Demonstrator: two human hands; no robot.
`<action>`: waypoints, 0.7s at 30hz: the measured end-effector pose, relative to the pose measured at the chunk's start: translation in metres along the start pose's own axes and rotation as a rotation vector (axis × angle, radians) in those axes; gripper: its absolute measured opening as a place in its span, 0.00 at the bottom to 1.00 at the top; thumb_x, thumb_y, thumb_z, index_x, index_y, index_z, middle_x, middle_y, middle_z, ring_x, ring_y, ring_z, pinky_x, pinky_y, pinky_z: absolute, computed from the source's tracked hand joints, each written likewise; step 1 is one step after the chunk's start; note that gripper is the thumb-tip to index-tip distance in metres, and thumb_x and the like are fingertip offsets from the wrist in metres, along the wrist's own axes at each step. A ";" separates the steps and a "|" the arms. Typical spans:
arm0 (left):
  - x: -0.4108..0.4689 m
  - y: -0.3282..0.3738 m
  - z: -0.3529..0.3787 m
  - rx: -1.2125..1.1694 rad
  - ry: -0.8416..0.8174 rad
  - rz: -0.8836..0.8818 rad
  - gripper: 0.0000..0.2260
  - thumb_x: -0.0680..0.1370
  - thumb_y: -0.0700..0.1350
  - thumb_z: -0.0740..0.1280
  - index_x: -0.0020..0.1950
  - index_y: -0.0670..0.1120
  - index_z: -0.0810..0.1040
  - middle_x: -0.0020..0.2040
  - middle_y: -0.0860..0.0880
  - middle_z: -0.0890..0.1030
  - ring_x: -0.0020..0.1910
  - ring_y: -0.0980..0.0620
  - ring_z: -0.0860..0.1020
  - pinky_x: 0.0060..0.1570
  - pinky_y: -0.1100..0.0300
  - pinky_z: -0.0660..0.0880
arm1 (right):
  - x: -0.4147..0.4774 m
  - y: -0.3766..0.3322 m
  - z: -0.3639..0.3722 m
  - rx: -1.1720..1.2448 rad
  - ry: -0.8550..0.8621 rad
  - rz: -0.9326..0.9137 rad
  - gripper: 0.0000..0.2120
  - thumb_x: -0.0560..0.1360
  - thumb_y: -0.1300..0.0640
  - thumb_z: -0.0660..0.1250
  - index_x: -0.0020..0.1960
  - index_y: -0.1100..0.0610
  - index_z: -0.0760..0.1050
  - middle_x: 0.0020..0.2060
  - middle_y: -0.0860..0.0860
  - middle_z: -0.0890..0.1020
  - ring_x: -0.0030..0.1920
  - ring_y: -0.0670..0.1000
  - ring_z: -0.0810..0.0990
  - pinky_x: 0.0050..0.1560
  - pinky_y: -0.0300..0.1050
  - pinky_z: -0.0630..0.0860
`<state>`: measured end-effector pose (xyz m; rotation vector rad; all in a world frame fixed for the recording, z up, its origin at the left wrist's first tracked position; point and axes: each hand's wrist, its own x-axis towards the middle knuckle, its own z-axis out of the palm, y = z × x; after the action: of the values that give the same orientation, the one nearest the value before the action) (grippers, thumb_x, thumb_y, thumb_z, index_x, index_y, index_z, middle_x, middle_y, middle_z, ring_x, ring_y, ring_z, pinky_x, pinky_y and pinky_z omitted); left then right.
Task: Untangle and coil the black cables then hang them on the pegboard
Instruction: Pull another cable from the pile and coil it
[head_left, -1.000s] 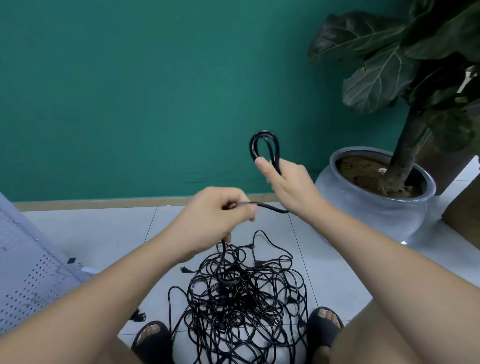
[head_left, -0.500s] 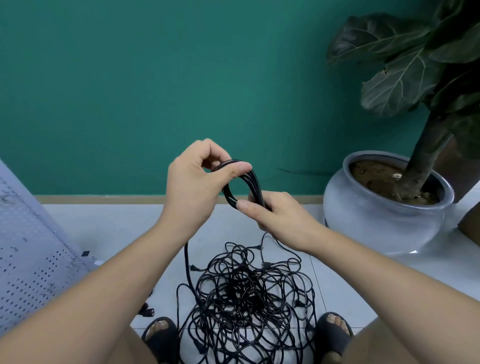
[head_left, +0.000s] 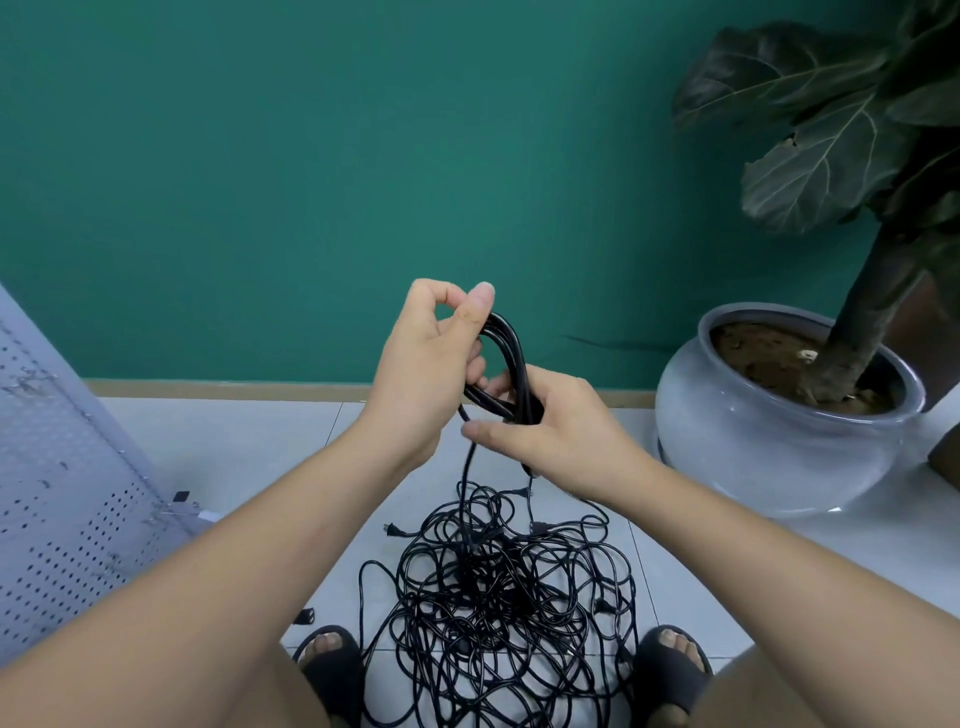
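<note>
A small coil of black cable (head_left: 511, 358) stands upright between my hands in front of the green wall. My left hand (head_left: 428, 364) pinches its top loop between thumb and fingers. My right hand (head_left: 556, 431) grips the coil's lower part, thumb across the front. A strand drops from the coil into a big tangled heap of black cables (head_left: 498, 597) on the floor between my feet. The grey pegboard (head_left: 62, 509) leans at the far left, only partly in view.
A large grey pot (head_left: 769, 441) with a broad-leafed plant (head_left: 841, 130) stands on the tiled floor at the right. My sandalled feet (head_left: 332, 660) flank the heap. Small black clips (head_left: 304, 617) lie on the tiles near the pegboard.
My left hand rose from pinching a loose strand to the top of the coil and laid another loop on it. My right hand dropped lower with the coil, which has grown thicker.
</note>
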<state>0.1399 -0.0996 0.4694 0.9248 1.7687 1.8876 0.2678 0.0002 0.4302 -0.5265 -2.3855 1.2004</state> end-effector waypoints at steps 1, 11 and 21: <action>0.000 0.001 0.002 -0.054 -0.002 -0.030 0.14 0.86 0.56 0.67 0.55 0.47 0.70 0.33 0.53 0.67 0.30 0.52 0.65 0.36 0.54 0.70 | 0.001 -0.002 0.002 0.044 -0.024 0.033 0.13 0.75 0.47 0.81 0.49 0.46 0.77 0.28 0.41 0.75 0.30 0.46 0.71 0.37 0.45 0.71; 0.011 0.006 0.012 -0.272 -0.052 -0.204 0.10 0.87 0.51 0.66 0.53 0.47 0.69 0.32 0.53 0.61 0.28 0.54 0.56 0.28 0.61 0.55 | 0.006 -0.009 0.011 0.162 -0.169 0.150 0.12 0.81 0.59 0.70 0.43 0.65 0.74 0.33 0.48 0.82 0.38 0.53 0.84 0.45 0.48 0.77; 0.014 -0.005 0.011 -0.306 -0.168 -0.159 0.19 0.89 0.59 0.57 0.64 0.44 0.74 0.44 0.44 0.79 0.42 0.48 0.80 0.44 0.53 0.79 | 0.007 -0.006 0.002 0.309 -0.018 0.157 0.15 0.82 0.58 0.66 0.38 0.56 0.70 0.27 0.55 0.71 0.21 0.56 0.72 0.34 0.55 0.71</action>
<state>0.1368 -0.0808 0.4668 0.7790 1.3661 1.8519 0.2597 -0.0010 0.4355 -0.6100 -2.1466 1.6119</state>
